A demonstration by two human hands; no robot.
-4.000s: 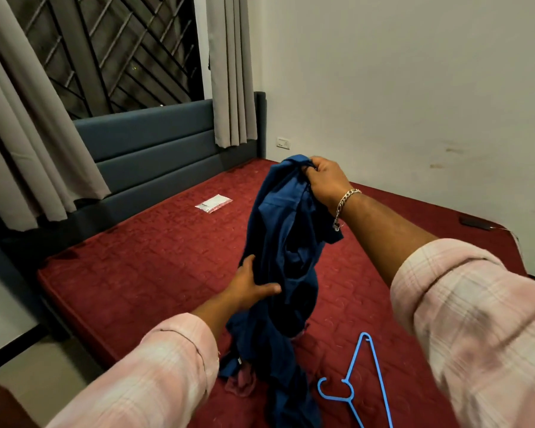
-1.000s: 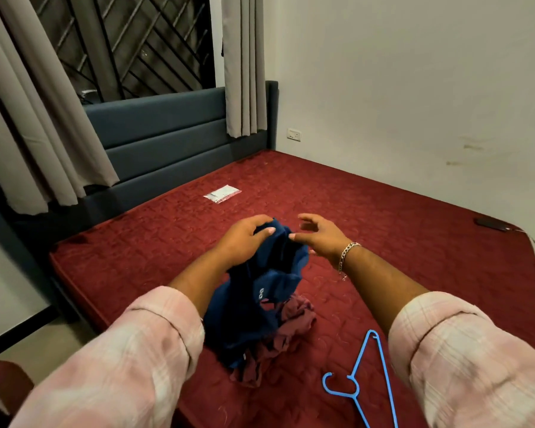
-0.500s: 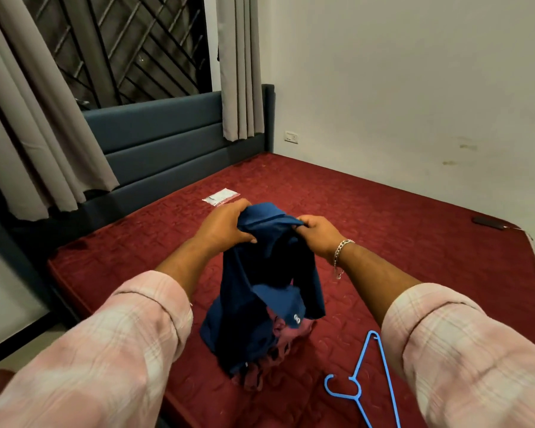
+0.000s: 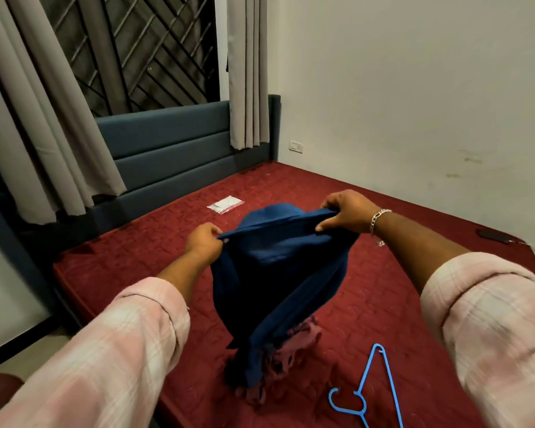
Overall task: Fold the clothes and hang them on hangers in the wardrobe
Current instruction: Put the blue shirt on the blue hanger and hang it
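Observation:
A dark blue garment hangs above the red mattress, stretched along its top edge between both hands. My left hand pinches the edge's left end. My right hand, with a metal bracelet on the wrist, grips the right end a little higher and farther back. The garment's lower part droops onto a crumpled pinkish-maroon cloth lying on the mattress. A light blue plastic hanger lies flat on the mattress to the lower right, untouched.
A small white packet lies near the blue padded headboard. A dark flat object rests at the mattress's far right edge. Grey curtains hang over a grilled window, and a plain wall runs along the right.
Both hands have moved apart while holding the blue garment, spreading its top edge wide. A second ago the hands were close together over the bunched garment.

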